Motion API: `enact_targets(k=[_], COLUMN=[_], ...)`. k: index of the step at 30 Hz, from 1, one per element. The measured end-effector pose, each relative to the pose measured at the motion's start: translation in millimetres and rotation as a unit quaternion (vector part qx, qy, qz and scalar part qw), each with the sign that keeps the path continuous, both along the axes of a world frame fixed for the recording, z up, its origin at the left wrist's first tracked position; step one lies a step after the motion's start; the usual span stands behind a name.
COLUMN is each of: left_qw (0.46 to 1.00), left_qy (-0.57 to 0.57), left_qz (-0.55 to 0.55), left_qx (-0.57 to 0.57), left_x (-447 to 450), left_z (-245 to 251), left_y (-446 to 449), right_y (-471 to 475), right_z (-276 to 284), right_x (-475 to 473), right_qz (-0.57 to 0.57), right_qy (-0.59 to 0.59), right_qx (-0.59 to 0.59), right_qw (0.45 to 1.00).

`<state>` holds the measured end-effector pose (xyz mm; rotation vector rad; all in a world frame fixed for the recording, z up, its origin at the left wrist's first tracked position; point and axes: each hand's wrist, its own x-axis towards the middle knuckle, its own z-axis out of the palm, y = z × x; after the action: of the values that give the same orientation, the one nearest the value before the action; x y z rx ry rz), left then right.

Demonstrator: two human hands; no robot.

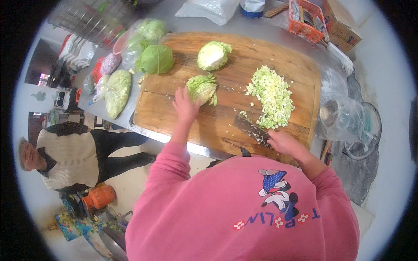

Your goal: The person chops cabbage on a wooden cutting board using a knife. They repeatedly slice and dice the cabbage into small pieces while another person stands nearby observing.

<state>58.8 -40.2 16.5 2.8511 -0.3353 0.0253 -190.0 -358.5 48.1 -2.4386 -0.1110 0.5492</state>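
My right hand (281, 141) grips a cleaver (251, 130) by its handle near the front edge of the wooden chopping board (228, 133). Bits of cabbage cling to the dark blade. My left hand (186, 105) has its fingers spread at the left side of a cut cabbage piece (203, 88); whether it presses on the piece is hard to tell. Behind that lies a larger cut cabbage (214, 56) with a pale face showing. A long heap of chopped cabbage (272, 98) covers the board's right part. At the back left corner sits a whole green cabbage (157, 59).
Bags of chopped greens (118, 93) and purple pieces (111, 63) lie on the metal table left of the board. An orange basket (306, 21) and cardboard box (343, 27) stand at the back right. A person (70, 153) stands to the left, near an orange gas cylinder (102, 196).
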Motion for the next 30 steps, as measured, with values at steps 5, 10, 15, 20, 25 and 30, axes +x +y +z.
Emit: enact_targets(k=[5,10,15,20,25,30], left_qw=[1.000,1.000,0.999,0.996,0.996,1.000], left_qy=[0.007,-0.011,-0.023,-0.074,-0.081,-0.005], left_qz=[0.014,0.024,0.018,-0.007,-0.022,0.003], left_qx=[0.006,-0.005,0.036,0.057,0.038,-0.014], left_x=[-22.0,-12.7,-23.4,-40.1,-29.0,-5.0], left_z=[-12.0,-15.1,-19.6,-22.1,-18.5,-10.6], left_y=[-26.6,-41.1,-50.1,-51.7,-50.4,-50.5], right_y=[-17.5,-9.7,-0.6,-1.8,-3.5,-1.1], right_z=[-5.3,-8.9,-4.5,-3.3,-7.3,-4.1], right_x=[21.2,27.7,26.1,24.4,23.3,23.9], right_qz=[-0.125,-0.136,-0.124,-0.106,-0.114,-0.128], right_qy=[-0.006,-0.014,-0.029,-0.036,-0.024,-0.044], right_qx=[-0.108,-0.130,-0.152,-0.152,-0.134,-0.130], right_qw=[0.986,0.982,0.980,0.982,0.984,0.982])
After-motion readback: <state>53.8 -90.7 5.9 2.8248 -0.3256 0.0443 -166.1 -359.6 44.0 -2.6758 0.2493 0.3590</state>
